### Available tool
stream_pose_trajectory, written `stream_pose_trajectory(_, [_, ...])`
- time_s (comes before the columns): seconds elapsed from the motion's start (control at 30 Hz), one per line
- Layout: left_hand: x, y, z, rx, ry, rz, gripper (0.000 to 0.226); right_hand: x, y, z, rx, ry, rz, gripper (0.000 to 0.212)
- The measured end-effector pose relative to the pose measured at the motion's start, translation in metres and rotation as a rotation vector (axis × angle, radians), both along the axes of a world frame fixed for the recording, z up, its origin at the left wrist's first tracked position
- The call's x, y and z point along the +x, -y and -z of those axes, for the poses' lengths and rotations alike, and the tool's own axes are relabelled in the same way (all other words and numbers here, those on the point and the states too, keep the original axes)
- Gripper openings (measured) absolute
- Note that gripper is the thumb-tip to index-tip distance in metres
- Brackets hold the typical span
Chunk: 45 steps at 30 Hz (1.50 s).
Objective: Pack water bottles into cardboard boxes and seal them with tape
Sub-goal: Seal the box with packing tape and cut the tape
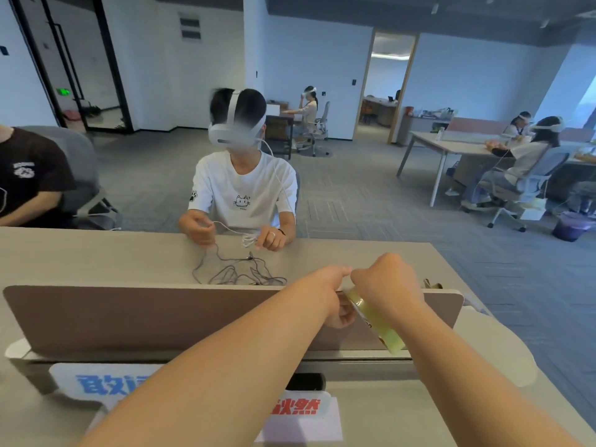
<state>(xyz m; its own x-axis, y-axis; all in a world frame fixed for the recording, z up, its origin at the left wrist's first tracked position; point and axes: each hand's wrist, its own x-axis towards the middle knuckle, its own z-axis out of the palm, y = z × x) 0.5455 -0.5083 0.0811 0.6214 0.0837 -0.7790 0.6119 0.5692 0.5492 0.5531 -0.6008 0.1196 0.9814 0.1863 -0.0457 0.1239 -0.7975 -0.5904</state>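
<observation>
A glossy yellow-green cylinder (375,321), which looks like a roll of packing tape, hangs tilted in front of the brown desk divider (161,317). My right hand (387,280) grips its upper end in a fist. My left hand (338,295) curls round the same end from the left, with thumb and fingertip pinching right beside my right hand's knuckles. Both forearms reach forward over the desk. No water bottle or cardboard box shows in this view.
White signs with blue (109,383) and red (295,408) characters lie at the near edge of the desk. Across the divider, a person in a white shirt (245,191) handles cables (238,272). The desk's right edge (516,343) drops to carpet.
</observation>
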Motion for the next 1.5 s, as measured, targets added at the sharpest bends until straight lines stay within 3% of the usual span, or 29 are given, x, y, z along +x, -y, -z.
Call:
stream_pose_trajectory(0.17, [0.002, 0.007, -0.004, 0.072, 0.002, 0.001, 0.029, -0.013, 0.002, -0.013, -0.072, -0.024, -0.007, 0.016])
stream_pose_trajectory(0.3, [-0.004, 0.007, -0.009, 0.015, 0.112, -0.062, 0.03, -0.021, 0.004, -0.052, -0.032, 0.069, -0.089, 0.019])
stream_pose_trajectory(0.37, [-0.007, 0.006, -0.009, 0.011, 0.178, 0.019, 0.03, -0.025, 0.008, -0.062, -0.061, 0.055, -0.119, 0.018])
stream_pose_trajectory(0.47, [-0.028, -0.013, -0.013, 0.098, 0.217, 0.085, 0.038, -0.033, 0.016, -0.058, -0.084, -0.01, -0.15, 0.021])
stream_pose_trajectory(0.67, [-0.109, -0.049, -0.025, 0.323, 0.274, 0.282, 0.014, -0.074, 0.022, -0.029, -0.147, -0.002, -0.213, 0.017])
stream_pose_trajectory(0.87, [-0.205, -0.059, -0.013, 0.618, 0.09, 0.521, 0.04, -0.159, 0.008, -0.032, -0.121, 0.097, -0.377, 0.021])
stream_pose_trajectory(0.97, [-0.257, -0.051, 0.002, 0.342, 0.116, 0.428, 0.036, -0.206, 0.001, -0.037, -0.127, 0.082, -0.484, 0.021])
stream_pose_trajectory(1.07, [-0.302, -0.047, 0.018, 0.134, 0.217, 0.317, 0.08, -0.246, -0.006, -0.032, -0.149, 0.034, -0.572, 0.02])
stream_pose_trajectory(1.13, [-0.327, -0.049, 0.023, 0.076, 0.275, 0.193, 0.086, -0.266, -0.007, -0.028, -0.193, 0.029, -0.605, 0.019])
stream_pose_trajectory(1.27, [-0.375, -0.06, 0.031, 0.058, 0.284, 0.022, 0.079, -0.296, -0.009, -0.017, -0.262, 0.016, -0.631, 0.014])
stream_pose_trajectory(1.43, [-0.418, -0.06, 0.033, 0.17, 0.275, -0.044, 0.025, -0.319, -0.014, -0.001, -0.336, 0.015, -0.66, 0.021])
stream_pose_trajectory(1.5, [-0.431, -0.061, 0.035, 0.199, 0.27, -0.053, 0.016, -0.324, -0.02, 0.006, -0.364, 0.034, -0.671, 0.024])
